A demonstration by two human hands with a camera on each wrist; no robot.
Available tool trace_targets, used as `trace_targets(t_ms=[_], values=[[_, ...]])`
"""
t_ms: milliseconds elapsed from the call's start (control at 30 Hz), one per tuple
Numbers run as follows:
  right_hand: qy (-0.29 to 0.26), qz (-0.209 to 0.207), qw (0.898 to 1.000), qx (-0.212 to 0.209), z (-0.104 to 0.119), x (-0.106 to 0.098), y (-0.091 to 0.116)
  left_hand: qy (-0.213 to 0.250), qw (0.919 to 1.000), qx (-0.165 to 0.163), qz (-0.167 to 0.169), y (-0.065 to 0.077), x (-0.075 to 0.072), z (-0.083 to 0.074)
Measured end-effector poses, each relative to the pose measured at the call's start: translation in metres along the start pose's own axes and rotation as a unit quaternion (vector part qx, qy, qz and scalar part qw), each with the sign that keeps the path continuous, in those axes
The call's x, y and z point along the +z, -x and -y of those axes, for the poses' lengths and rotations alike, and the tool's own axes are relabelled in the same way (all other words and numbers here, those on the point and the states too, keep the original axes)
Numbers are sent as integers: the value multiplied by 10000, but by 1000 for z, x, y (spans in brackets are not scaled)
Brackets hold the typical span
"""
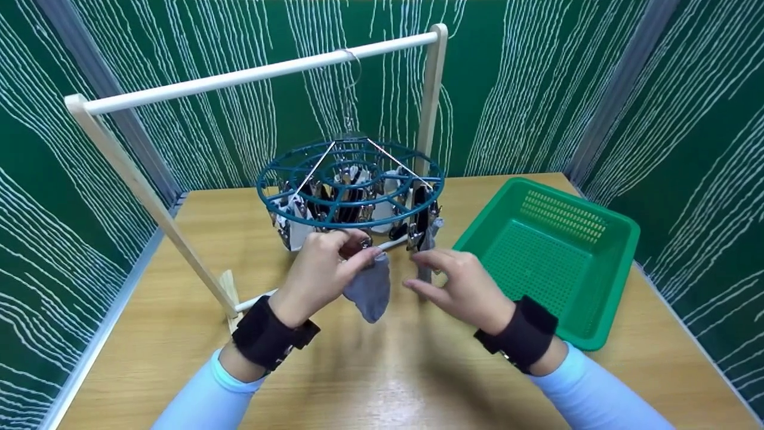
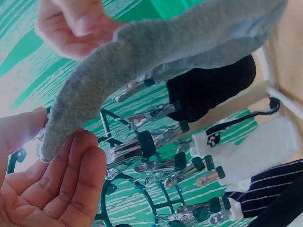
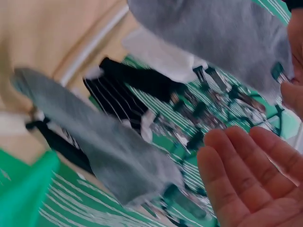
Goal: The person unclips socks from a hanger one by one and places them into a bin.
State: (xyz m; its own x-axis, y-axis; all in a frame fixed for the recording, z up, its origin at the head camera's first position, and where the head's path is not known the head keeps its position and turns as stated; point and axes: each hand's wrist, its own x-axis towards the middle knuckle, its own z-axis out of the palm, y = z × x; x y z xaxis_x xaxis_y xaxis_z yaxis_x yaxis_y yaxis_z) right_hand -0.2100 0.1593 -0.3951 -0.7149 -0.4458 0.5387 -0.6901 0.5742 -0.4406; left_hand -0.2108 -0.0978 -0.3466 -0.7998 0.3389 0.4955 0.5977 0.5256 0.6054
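Head view: left hand point(image 1: 320, 267) pinches grey sock point(image 1: 371, 294), right hand point(image 1: 468, 288) half-spread.

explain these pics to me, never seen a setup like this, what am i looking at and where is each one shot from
There's no robot here, just a person's two bare hands. The wide picture comes from a camera on the head, looking down; the other two come from cameras worn on each wrist.

On the table are a wooden stand and a green basket. A round hanger with clips hangs from the stand's bar, with black cloth and white cloth among the items on it.

The left hand pinches a grey sock at its upper end. The right hand holds nothing; a second grey sock hangs close by.
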Motion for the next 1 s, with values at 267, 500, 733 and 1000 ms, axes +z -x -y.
trace_targets(t_ms=[267,500,733,1000], values=[[-590,473,9969,234,-23,32,-2,118,9999,-89,42,0,1,0],[-1373,880,9850,573,-29,50,-9,85,9999,-145,40,0,1,1],[-2121,1138,9676,766,-29,63,-12,107,9998,-153,60,0,3,1],[-2351,508,9696,443,-29,72,-12,108,9999,-47,-106,1,5,3]])
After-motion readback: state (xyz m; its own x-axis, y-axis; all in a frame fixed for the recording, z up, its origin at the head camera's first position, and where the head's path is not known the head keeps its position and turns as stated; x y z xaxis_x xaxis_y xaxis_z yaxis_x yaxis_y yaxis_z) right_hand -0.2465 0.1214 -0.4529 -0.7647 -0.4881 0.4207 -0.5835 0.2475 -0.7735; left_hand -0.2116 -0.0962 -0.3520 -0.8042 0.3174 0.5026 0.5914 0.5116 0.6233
